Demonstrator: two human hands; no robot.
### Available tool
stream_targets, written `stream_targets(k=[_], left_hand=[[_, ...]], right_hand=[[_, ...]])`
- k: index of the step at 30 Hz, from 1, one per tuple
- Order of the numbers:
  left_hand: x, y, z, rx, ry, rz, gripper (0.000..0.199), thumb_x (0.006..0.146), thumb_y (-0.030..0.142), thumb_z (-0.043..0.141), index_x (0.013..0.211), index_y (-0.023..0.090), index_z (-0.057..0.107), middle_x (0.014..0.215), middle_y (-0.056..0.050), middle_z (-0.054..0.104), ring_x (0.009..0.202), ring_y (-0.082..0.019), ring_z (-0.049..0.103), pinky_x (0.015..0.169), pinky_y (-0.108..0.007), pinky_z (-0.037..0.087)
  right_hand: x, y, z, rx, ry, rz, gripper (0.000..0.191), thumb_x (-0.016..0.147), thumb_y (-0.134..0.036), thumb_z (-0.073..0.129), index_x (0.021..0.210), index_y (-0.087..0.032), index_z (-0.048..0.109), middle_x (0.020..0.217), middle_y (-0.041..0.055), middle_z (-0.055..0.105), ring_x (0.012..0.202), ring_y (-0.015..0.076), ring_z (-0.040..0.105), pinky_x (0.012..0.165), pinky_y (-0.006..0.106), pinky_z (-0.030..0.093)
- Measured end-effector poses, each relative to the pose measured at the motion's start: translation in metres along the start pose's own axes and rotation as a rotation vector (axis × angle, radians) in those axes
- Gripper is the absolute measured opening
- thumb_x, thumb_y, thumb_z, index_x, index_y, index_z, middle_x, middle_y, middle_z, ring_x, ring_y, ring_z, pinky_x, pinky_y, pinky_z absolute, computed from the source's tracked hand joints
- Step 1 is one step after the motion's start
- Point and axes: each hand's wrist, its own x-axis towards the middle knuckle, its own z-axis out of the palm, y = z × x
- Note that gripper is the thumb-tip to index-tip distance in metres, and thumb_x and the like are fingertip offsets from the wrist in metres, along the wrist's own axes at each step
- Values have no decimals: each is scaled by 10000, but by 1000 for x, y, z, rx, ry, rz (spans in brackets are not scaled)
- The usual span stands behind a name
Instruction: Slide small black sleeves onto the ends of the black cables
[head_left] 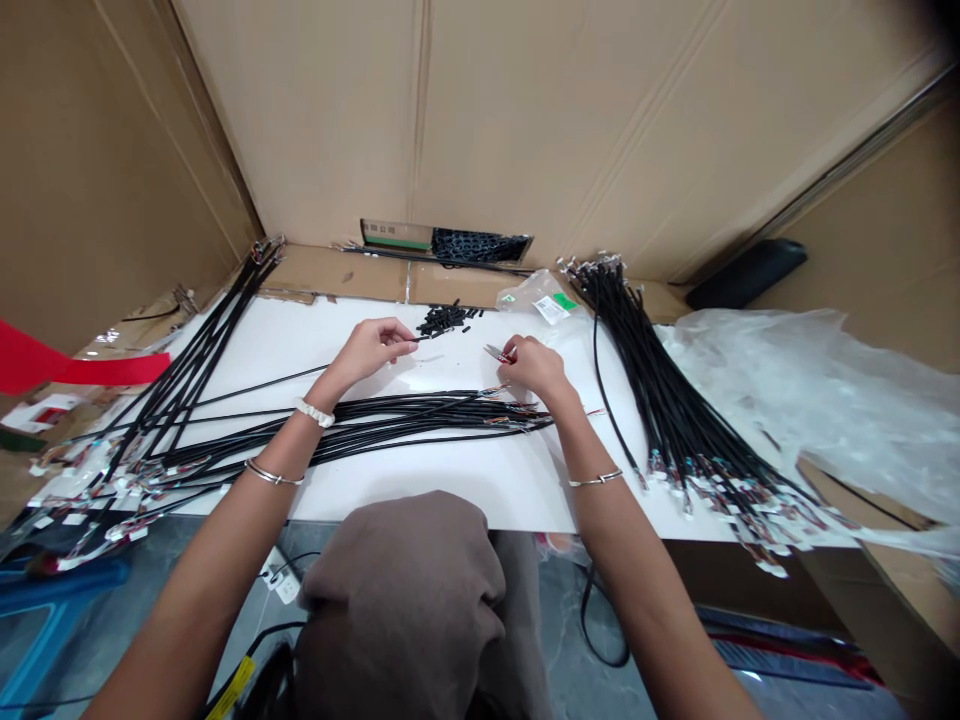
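Note:
My left hand (375, 348) pinches the end of a black cable (277, 381), whose thin tip points right, just below a pile of short black tube pieces (442, 318). My right hand (531, 364) is closed around small metal scissors (496, 354), their blades pointing left toward the cable end but apart from it. Under both wrists a bundle of black cables (405, 412) lies across the white table (442, 480), with stripped coloured wire ends at its right.
A thick cable bundle (637, 370) lies at the right beside clear plastic sheeting (825, 380). More cables (210, 350) cross at the left. A small plastic bag (544, 298) rests near the cardboard wall (495, 120). A black cylindrical object (746, 273) sits at the back right.

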Motion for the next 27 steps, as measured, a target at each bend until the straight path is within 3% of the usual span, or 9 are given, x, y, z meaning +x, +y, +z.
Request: stream_targets(k=[6, 11, 15, 20, 23, 27], left_hand=[[-2, 2, 2, 13, 94, 50, 181, 767, 290, 662, 744, 111, 661, 641, -32, 646, 487, -73, 523, 474, -183, 397], [-3, 0, 4, 2, 73, 20, 190, 798, 286, 627, 719, 114, 639, 605, -23, 633, 431, -58, 486, 452, -177, 382], [-1, -4, 5, 8, 49, -13, 196, 810, 291, 610, 723, 117, 632, 582, -10, 614, 410, -52, 475, 435, -166, 365], [-1, -4, 6, -8, 35, -47, 202, 808, 309, 607, 751, 117, 633, 606, -12, 620, 409, -52, 476, 421, -162, 358], [-2, -2, 6, -12, 29, -62, 206, 807, 315, 609, 747, 119, 628, 590, -6, 611, 399, -53, 469, 416, -166, 352], [-3, 0, 8, -1, 30, -90, 207, 816, 314, 608, 731, 126, 622, 558, 9, 595, 369, -47, 432, 402, -173, 332]], right_hand=[[1, -1, 0, -38, -25, -5, 422, 673, -285, 614, 1082, -182, 600, 1059, 130, 649, 872, 295, 647, 675, 335, 418], [5, 4, 1, 10, -43, -33, 415, 662, -302, 633, 1061, -195, 594, 1028, 110, 669, 852, 273, 636, 649, 310, 395], [10, 12, 3, 119, -57, -38, 284, 716, -308, 605, 980, -202, 609, 955, 73, 689, 825, 233, 614, 624, 282, 368], [15, 17, 10, 391, -52, -72, 67, 779, -234, 548, 806, -179, 574, 790, 50, 651, 727, 170, 550, 640, 262, 366], [15, 14, 11, 502, -55, -74, 140, 869, -293, 439, 794, -195, 505, 711, 15, 586, 654, 141, 511, 611, 245, 377], [10, 8, 5, 1018, -116, -34, 198, 912, -360, 346, 774, -223, 385, 636, -41, 470, 469, 96, 337, 460, 217, 272]])
